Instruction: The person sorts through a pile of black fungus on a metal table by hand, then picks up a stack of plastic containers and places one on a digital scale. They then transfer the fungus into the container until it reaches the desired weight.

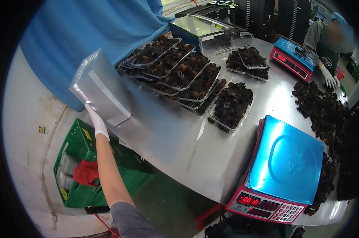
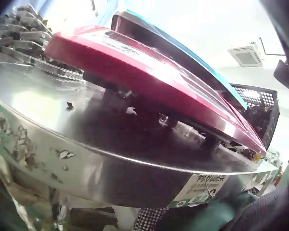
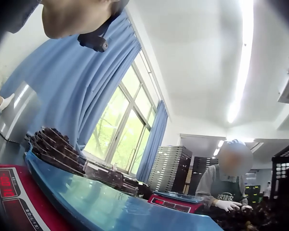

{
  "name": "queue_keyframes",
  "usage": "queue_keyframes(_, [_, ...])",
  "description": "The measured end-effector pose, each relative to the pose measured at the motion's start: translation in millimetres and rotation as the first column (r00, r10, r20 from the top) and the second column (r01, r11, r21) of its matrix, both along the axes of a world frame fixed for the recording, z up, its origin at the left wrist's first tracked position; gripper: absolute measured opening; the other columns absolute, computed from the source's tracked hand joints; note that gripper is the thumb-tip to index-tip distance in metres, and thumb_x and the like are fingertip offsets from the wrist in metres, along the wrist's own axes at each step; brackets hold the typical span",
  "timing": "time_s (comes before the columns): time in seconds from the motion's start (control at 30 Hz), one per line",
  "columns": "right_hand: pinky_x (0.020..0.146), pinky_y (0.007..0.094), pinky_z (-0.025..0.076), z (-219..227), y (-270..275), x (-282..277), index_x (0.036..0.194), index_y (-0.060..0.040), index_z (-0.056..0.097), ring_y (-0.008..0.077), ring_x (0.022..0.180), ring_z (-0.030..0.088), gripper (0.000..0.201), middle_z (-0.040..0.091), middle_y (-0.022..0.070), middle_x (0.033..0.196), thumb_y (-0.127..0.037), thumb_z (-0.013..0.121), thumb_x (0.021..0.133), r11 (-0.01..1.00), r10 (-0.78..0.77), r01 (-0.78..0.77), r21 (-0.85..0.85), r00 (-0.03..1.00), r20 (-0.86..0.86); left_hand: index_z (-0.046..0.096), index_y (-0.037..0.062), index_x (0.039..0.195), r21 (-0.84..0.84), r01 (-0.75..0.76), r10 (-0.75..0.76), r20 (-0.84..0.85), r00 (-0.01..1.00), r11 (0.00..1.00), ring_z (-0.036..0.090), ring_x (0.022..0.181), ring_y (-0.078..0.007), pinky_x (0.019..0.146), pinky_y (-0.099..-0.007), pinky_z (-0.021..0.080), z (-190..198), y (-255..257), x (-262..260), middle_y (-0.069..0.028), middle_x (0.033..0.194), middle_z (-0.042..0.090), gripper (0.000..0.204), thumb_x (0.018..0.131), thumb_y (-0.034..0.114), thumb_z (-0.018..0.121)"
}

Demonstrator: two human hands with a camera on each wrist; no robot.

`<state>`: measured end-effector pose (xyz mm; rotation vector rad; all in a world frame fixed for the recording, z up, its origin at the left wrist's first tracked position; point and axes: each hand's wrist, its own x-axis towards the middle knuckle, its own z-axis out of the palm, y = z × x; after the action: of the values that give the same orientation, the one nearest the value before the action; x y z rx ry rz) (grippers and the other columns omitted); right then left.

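Note:
My left hand (image 1: 95,119), in a white glove, holds the lower left edge of a tall stack of clear plastic trays (image 1: 102,89). The stack leans on the steel table's left end, and part of the fingers is hidden behind it. In the right wrist view the same gloved hand (image 3: 7,102) is against the side of the stack (image 3: 19,113). My right hand shows in none of the views. A red scale with a blue pan (image 1: 288,158) stands at the near right with nothing on its pan. Its red underside (image 2: 135,67) fills much of the left wrist view.
Trays filled with dark wood ear mushrooms (image 1: 179,71) are piled beyond the stack. Loose mushrooms (image 1: 318,103) cover the right side. A second scale (image 1: 292,59) stands near another gloved person (image 1: 326,47). Green crates (image 1: 124,174) sit below the table's left edge.

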<state>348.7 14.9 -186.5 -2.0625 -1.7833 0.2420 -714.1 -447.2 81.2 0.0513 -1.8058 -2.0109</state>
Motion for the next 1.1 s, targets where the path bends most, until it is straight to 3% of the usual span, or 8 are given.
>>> queue_keyframes(0.07, [0.096,0.0383,0.049,-1,1,0,0.123,-0.0016,0.067,0.0320,0.111,0.061,0.035,0.065,0.0217,0.123,-0.024,0.058,0.098,1.000,0.004,-0.004,-0.004,1.000,0.002,0.030,-0.0025,0.153,-0.111,-0.227,0.211,-0.133,0.968,0.968,0.033,0.144,-0.0293,0.118,-0.0382,0.024,5,-1,-4,-0.0169,0.157,0.034,0.087,0.098,0.063,0.048])
queue_keyframes(0.13, [0.096,0.0382,0.049,-1,2,4,0.122,-0.0015,0.067,0.0318,0.111,0.061,0.034,0.065,0.0216,0.123,-0.024,0.058,0.098,1.000,0.005,-0.005,0.001,1.000,0.004,0.030,-0.0052,0.151,-0.407,-0.612,0.384,-0.514,0.767,0.678,0.032,0.143,-0.0326,0.118,-0.0412,0.025,49,21,27,-0.0207,0.155,0.034,0.086,0.094,0.050,0.064])
queue_keyframes(0.2, [0.096,0.0382,0.049,2,2,6,0.122,-0.0015,0.067,0.0317,0.110,0.062,0.034,0.065,0.0215,0.122,-0.024,0.058,0.098,1.000,0.002,-0.002,0.012,1.000,0.008,0.044,0.0013,0.146,-0.417,-0.851,0.086,-0.882,0.464,0.320,0.048,0.129,-0.0350,0.110,-0.0414,0.036,115,38,53,-0.0238,0.135,0.053,0.076,0.088,0.040,0.073])
queue_keyframes(0.3, [0.095,0.0381,0.049,3,0,6,0.122,-0.0013,0.067,0.0315,0.110,0.062,0.034,0.065,0.0214,0.122,-0.024,0.058,0.098,1.000,0.007,-0.007,0.011,1.000,0.005,0.065,0.0089,0.122,-0.895,-0.413,-0.088,-0.431,0.898,0.168,0.059,0.106,-0.0334,0.091,-0.0414,0.047,170,27,33,-0.0183,0.109,0.065,0.048,0.089,0.043,0.070])
queue_keyframes(0.4, [0.095,0.0380,0.049,3,0,7,0.122,-0.0012,0.067,0.0312,0.109,0.062,0.034,0.065,0.0213,0.122,-0.023,0.058,0.098,1.000,0.018,-0.018,-0.003,1.000,-0.001,0.067,0.0096,0.095,-0.942,-0.299,-0.096,-0.315,0.944,0.151,0.059,0.084,-0.0333,0.074,-0.0429,0.047,172,40,23,-0.0136,0.085,0.064,0.037,0.091,0.046,0.066])
queue_keyframes(0.43, [0.095,0.0380,0.050,1,1,7,0.122,-0.0012,0.067,0.0312,0.109,0.062,0.033,0.065,0.0212,0.121,-0.023,0.058,0.098,1.000,0.016,-0.016,-0.003,1.000,-0.001,0.056,0.0065,0.083,-0.885,-0.452,-0.144,-0.464,0.874,0.111,0.057,0.079,-0.0345,0.069,-0.0443,0.044,162,41,19,-0.0130,0.081,0.060,0.045,0.093,0.050,0.061])
queue_keyframes(0.87, [0.093,0.0375,0.050,-4,-12,18,0.120,-0.0006,0.068,0.0302,0.107,0.063,0.032,0.067,0.0207,0.120,-0.022,0.057,0.099,1.000,-0.008,0.008,0.003,1.000,-0.026,0.058,0.0093,0.089,-0.875,-0.481,0.067,-0.484,0.872,-0.063,0.063,0.083,-0.0358,0.071,-0.0476,0.047,150,57,14,-0.0126,0.085,0.067,0.059,0.092,0.068,0.048])
queue_keyframes(1.1, [0.092,0.0373,0.051,-8,-15,24,0.120,-0.0004,0.068,0.0296,0.106,0.064,0.031,0.067,0.0204,0.119,-0.022,0.057,0.100,1.000,-0.020,0.019,-0.007,0.999,-0.034,0.056,0.0107,0.087,-0.881,-0.469,0.086,-0.473,0.877,-0.061,0.064,0.083,-0.0357,0.071,-0.0473,0.047,151,69,33,-0.0118,0.084,0.066,0.059,0.093,0.068,0.047])
